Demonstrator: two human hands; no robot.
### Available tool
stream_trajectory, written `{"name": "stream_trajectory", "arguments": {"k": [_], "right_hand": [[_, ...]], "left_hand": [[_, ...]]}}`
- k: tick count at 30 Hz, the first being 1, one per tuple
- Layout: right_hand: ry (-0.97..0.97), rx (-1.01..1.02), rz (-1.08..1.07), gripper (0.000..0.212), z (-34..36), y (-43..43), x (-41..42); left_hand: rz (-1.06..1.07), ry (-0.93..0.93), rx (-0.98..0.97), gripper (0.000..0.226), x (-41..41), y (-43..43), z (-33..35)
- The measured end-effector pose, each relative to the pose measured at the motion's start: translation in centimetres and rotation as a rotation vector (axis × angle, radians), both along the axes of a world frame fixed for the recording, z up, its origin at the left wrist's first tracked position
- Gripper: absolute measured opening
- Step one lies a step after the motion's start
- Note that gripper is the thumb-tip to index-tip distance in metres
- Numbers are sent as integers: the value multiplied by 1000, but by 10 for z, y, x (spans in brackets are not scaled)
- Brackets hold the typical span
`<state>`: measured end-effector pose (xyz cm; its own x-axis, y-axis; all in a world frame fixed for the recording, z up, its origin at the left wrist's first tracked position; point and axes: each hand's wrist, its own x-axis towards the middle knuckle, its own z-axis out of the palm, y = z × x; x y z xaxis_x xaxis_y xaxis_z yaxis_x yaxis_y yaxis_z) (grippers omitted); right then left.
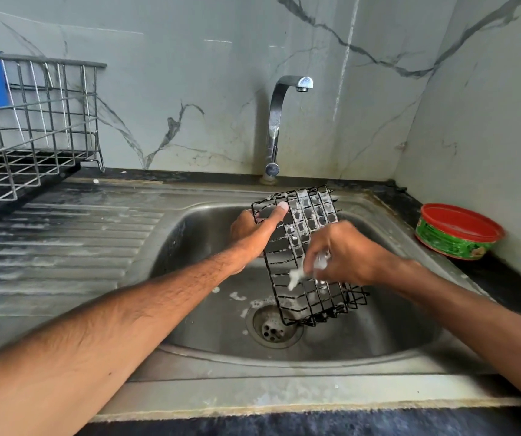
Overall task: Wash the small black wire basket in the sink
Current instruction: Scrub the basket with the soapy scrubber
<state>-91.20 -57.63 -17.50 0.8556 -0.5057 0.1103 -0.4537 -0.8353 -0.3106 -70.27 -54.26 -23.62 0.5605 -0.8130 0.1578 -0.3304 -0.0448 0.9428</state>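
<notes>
Fingers (279, 212) grip basket (307, 256); right hand (344, 254) scrubbing.

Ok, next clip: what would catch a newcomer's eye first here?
The small black wire basket, filmed with soap suds, held tilted over the sink just above the drain. The left hand grips its far end while the right hand works a sudsy scrubber against its wires. Next, the red-lidded green tub on the counter at right.

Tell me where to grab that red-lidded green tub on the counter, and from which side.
Take the green tub from above, fingers spanning the rim of its red lid. It is low, round and upright, and it sits in the corner with the wall close on its right, so a side approach looks cramped.
</notes>
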Motion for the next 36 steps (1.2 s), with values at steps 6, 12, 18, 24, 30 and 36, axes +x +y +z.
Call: {"name": "stream_trajectory", "arguments": {"k": [6,12,18,24,30,36], "right_hand": [[-65,-172,43,28,-2,-5,3],[250,-147,121,22,-21,4,-5],[545,-82,117,22,-32,13,-9],[134,-134,-82,20,-7,-16,-15],[-288,-192,-212,23,15,-30,-11],[105,-165,-145,19,-8,-29,-17]], "left_hand": [[2,5,16,121,2,-1,-1],[2,21,13,118,4,-2,-3],[-39,31,-27,98,-2,3,4],[-66,40,-45,80,-3,7,6],[-90,20,-71,52,-3,7,7],[-71,-18,-81,26,-4,6,6]]}}
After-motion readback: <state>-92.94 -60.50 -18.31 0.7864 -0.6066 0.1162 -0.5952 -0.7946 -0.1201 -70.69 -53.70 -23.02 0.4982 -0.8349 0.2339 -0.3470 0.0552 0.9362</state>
